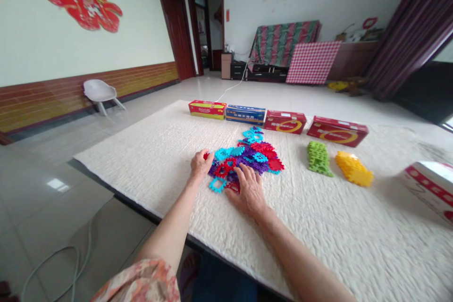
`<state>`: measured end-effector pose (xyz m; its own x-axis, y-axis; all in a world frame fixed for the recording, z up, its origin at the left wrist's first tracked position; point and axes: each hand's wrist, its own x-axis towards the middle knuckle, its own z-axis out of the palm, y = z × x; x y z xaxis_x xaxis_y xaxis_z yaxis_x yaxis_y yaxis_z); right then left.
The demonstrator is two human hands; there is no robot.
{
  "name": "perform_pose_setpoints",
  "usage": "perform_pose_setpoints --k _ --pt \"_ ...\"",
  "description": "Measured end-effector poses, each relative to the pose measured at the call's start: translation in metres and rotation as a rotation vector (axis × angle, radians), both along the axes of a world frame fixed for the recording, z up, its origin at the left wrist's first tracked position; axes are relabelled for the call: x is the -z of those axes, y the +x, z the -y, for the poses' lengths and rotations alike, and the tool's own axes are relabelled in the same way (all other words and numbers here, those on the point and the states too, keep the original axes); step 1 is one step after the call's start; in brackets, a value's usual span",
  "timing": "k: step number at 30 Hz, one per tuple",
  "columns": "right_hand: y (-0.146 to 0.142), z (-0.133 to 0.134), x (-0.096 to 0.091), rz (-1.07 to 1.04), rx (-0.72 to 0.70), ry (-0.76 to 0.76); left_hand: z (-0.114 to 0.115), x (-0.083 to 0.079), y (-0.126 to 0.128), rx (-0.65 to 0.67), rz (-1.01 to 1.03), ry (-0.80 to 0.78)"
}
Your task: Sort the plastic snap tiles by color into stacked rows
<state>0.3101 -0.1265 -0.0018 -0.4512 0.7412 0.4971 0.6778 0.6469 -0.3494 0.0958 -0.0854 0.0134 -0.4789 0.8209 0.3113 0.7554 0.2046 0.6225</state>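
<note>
A loose heap of red, purple and cyan plastic snowflake pieces [253, 153] lies in the middle of a white quilted table cover [159, 160]. My left hand [200, 164] rests at the heap's left edge, fingers curled around a red piece. My right hand [248, 189] lies flat at the heap's near edge, fingers spread over purple and red pieces. A single cyan piece [216, 185] sits between the two hands.
A green stack [318, 157] and a yellow stack [354, 169] of pieces lie to the right. Several boxes [285, 121] line the far edge; another box [430, 186] sits at the right. A white chair [100, 92] stands on the tiled floor at left.
</note>
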Motion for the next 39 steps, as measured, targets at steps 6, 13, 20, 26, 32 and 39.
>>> perform_pose_setpoints --k 6,13,20,26,32,39 --pt "-0.001 -0.005 0.006 -0.111 -0.009 0.016 -0.004 0.001 0.006 0.005 0.237 0.108" --pt "-0.002 -0.010 0.012 -0.171 -0.086 -0.020 -0.018 0.007 0.023 0.123 0.807 0.210" --pt "-0.011 -0.013 0.009 -0.162 -0.113 -0.039 -0.025 -0.002 0.033 0.223 0.880 0.160" --pt "-0.018 -0.030 0.003 -0.303 -0.112 -0.071 -0.037 -0.012 0.042 0.210 0.860 0.206" --pt "-0.009 -0.063 -0.005 -0.456 0.034 -0.062 -0.062 -0.032 0.059 0.194 0.775 0.240" --pt "0.019 -0.105 -0.019 -0.467 0.166 -0.097 -0.104 -0.046 0.091 0.292 0.763 0.163"
